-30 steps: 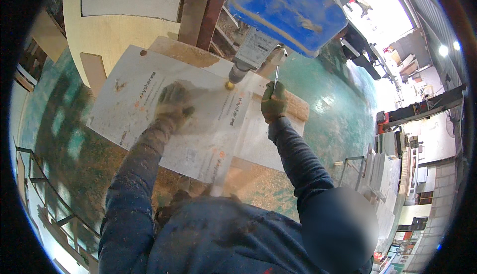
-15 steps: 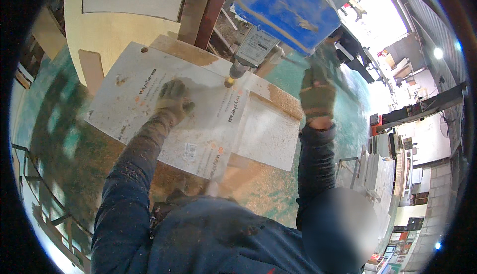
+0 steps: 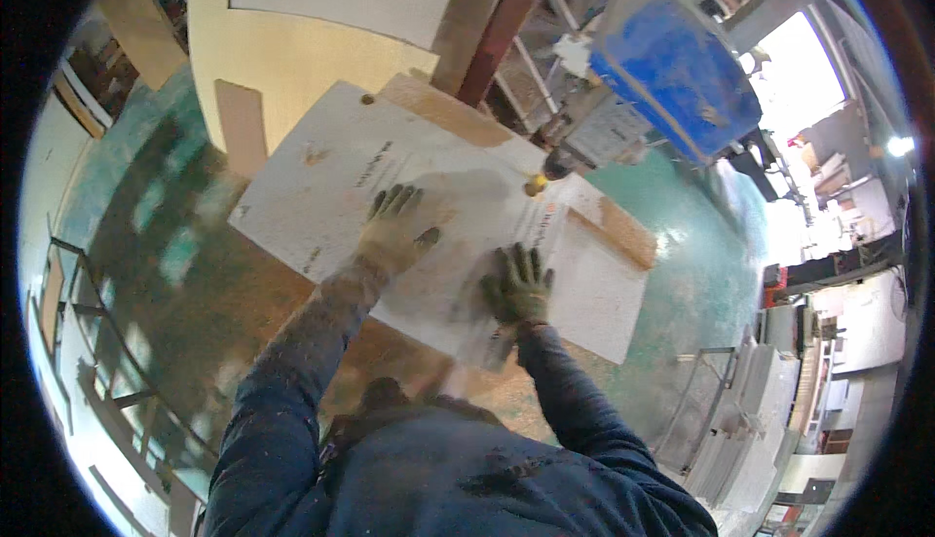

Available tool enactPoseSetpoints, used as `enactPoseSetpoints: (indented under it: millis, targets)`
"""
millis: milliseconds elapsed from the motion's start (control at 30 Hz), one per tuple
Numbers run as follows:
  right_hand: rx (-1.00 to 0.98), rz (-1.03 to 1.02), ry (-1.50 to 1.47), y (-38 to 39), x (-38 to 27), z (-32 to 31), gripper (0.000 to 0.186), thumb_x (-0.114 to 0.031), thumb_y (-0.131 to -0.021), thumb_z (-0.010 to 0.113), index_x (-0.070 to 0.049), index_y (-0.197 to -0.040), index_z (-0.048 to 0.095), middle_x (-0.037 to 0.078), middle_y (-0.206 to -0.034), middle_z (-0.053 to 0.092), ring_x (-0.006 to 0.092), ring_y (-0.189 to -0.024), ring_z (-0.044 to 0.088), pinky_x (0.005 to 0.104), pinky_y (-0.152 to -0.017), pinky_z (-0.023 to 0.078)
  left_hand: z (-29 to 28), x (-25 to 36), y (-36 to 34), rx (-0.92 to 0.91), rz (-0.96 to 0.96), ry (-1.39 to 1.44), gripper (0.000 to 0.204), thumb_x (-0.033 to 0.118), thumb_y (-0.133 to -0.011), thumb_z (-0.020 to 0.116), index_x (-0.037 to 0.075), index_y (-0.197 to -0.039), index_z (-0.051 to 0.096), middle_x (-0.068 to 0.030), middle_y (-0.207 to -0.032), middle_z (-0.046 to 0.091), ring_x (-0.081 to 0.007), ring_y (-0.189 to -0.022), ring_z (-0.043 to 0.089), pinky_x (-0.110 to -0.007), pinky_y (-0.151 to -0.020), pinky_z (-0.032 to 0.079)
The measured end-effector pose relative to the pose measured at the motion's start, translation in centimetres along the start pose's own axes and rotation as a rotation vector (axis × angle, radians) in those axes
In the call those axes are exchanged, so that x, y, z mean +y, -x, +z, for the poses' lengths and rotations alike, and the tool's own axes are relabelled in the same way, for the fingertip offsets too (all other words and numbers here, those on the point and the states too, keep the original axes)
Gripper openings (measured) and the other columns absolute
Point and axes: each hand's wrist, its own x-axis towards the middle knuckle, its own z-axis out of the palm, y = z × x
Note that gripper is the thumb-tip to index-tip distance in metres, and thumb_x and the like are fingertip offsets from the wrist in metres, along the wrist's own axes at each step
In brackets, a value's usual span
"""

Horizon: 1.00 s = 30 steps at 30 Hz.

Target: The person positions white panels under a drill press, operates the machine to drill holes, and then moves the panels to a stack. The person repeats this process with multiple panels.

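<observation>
A large white panel (image 3: 321,211) with printed marks and sawdust on it lies tilted across a work surface, with a dark round hole or spot near its far left corner. My left hand (image 3: 392,230), in a dirty work glove, rests on the panel's middle with its fingers spread. My right hand (image 3: 521,286), also gloved, is on or just over the panel's near right part, fingers spread and holding nothing. Beyond my hands, a machine head (image 3: 594,128) under a dusty blue housing (image 3: 672,65) reaches over the panel, its yellow tip (image 3: 535,185) close to the panel's surface.
A wooden strip (image 3: 614,231) edges the work surface at right. Behind stand a cream board (image 3: 292,45) and a dark red post (image 3: 508,26). Metal frames (image 3: 117,381) are at left; stacked panels (image 3: 745,420) are at right. Sawdust covers the green floor (image 3: 146,235).
My right hand has come down from beside the machine on the right onto or just over the panel. My left hand stays on the panel. The whole view has shifted and turned.
</observation>
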Motion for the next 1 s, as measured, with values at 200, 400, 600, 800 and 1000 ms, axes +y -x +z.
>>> enactPoseSetpoints:
  millis: [200, 400, 600, 800, 1000]
  targets:
    - [0.138, -0.032, -0.129, 0.0, 0.5, 0.0, 0.065, -0.047, -0.093, 0.061, -0.022, -0.151, 0.046, 0.013, -0.162, 0.037, 0.0431, -0.151, 0.025, 0.0676, -0.120, 0.014, -6.2, -5.7, 18.6, 0.141, -0.442, 0.357, 0.040, 0.024, -0.086, 0.077, 0.004, -0.119, 0.067, -0.0112, -0.106, 0.070, -0.0235, -0.092, 0.066, -0.042, -0.079, 0.054]
    - [0.117, -0.045, -0.143, -0.6, 0.6, 0.6, 0.067, -0.045, -0.093, 0.063, -0.020, -0.152, 0.045, 0.014, -0.163, 0.034, 0.0406, -0.153, 0.023, 0.0644, -0.121, 0.014, 6.4, -8.5, 19.9, -0.230, -0.886, 1.282, 0.045, 0.028, -0.091, 0.072, -0.003, -0.122, 0.066, -0.0116, -0.112, 0.072, -0.0227, -0.094, 0.068, -0.033, -0.080, 0.055]
    - [0.117, -0.001, -0.192, 0.6, 2.7, 2.5, 0.077, -0.041, -0.087, 0.072, -0.015, -0.153, 0.043, 0.021, -0.163, 0.031, 0.0402, -0.154, 0.021, 0.0580, -0.123, 0.013, 3.2, 0.0, 14.1, 0.029, -0.873, 2.010, 0.036, 0.009, -0.089, 0.068, -0.003, -0.123, 0.063, -0.0105, -0.113, 0.070, -0.0243, -0.096, 0.068, -0.038, -0.088, 0.056]
    - [0.103, -0.003, -0.240, 5.5, -3.4, -0.7, 0.079, -0.052, -0.090, 0.068, -0.010, -0.152, 0.043, 0.031, -0.158, 0.034, 0.0474, -0.151, 0.024, 0.0555, -0.123, 0.017, -5.3, 2.5, 15.0, 0.364, -0.763, 1.803, 0.037, 0.007, -0.079, 0.065, -0.001, -0.116, 0.064, -0.0120, -0.109, 0.069, -0.0289, -0.098, 0.067, -0.043, -0.089, 0.056]
    - [-0.029, -0.242, -0.342, 16.1, -7.4, -5.3, 0.067, -0.049, -0.094, 0.064, -0.009, -0.146, 0.051, 0.028, -0.151, 0.046, 0.0463, -0.145, 0.036, 0.0545, -0.119, 0.027, -11.5, 4.1, 22.4, 0.570, -0.655, 1.616, 0.042, 0.009, -0.070, 0.067, -0.001, -0.110, 0.064, -0.0130, -0.102, 0.069, -0.0332, -0.097, 0.067, -0.046, -0.089, 0.056]
